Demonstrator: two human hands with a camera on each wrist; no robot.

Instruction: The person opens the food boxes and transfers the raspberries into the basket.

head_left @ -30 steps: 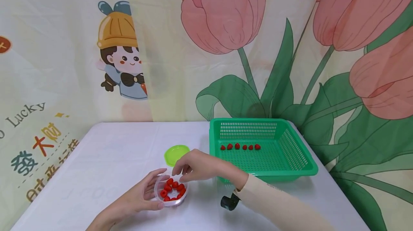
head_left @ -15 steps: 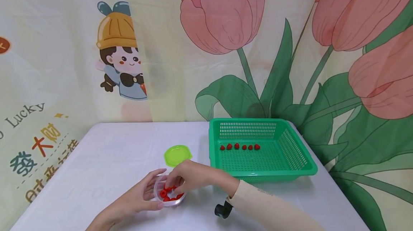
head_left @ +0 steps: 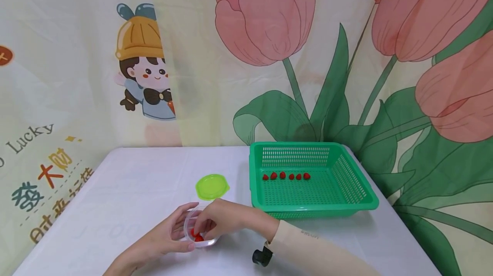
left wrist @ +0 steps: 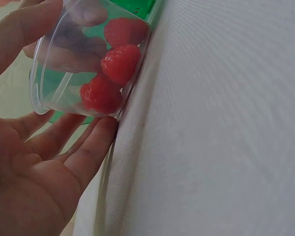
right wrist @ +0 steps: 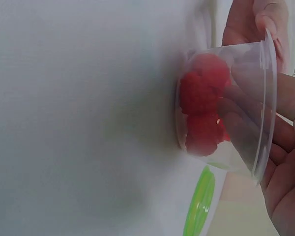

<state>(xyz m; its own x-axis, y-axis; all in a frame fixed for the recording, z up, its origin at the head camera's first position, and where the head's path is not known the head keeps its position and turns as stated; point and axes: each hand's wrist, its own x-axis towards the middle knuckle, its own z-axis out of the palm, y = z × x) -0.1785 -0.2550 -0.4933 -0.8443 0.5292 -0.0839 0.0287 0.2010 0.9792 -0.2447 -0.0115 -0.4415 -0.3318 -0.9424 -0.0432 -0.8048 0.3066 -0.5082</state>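
A clear plastic cup (head_left: pixel 185 224) with red raspberries (left wrist: pixel 121 64) in its bottom stands on the table. My left hand (head_left: pixel 163 235) holds it from the left, thumb at the near side and fingers round the far side. From above, my right hand (head_left: pixel 221 220) reaches into the cup with bent fingers. In the right wrist view its fingertips are among the raspberries (right wrist: pixel 202 91); whether they pinch one is unclear. A green lid (head_left: pixel 212 186) lies just behind the cup.
A green plastic basket (head_left: pixel 313 208) stands at the back right, with a row of small red berries (head_left: pixel 283 175) in it. White cloth (head_left: pixel 135 190) covers the table. A printed curtain (head_left: pixel 200 53) hangs behind.
My right hand has come down from above the cup's rim into the cup and now covers most of the raspberries. The left hand and the cup have stayed in place.
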